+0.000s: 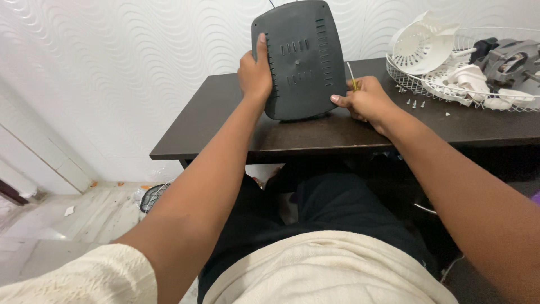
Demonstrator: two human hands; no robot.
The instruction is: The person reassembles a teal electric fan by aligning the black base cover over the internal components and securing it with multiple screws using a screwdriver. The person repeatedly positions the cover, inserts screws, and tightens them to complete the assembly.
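The left hand (255, 73) clasps the 9 o'clock edge of a dark grey plastic base plate (301, 59) standing upright on the table (225, 121), while the right hand (365, 101), closed around a thin yellow-handled tool (352, 79), steadies its 4 o'clock corner. Resting only on its lower edge, the plate could slip or tip. Loose screws (415, 103) at 3 o'clock, beside the white wire grille (427, 84), could roll off.

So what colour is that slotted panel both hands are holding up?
Dark grey panel, matte, seen clearly in the head view.
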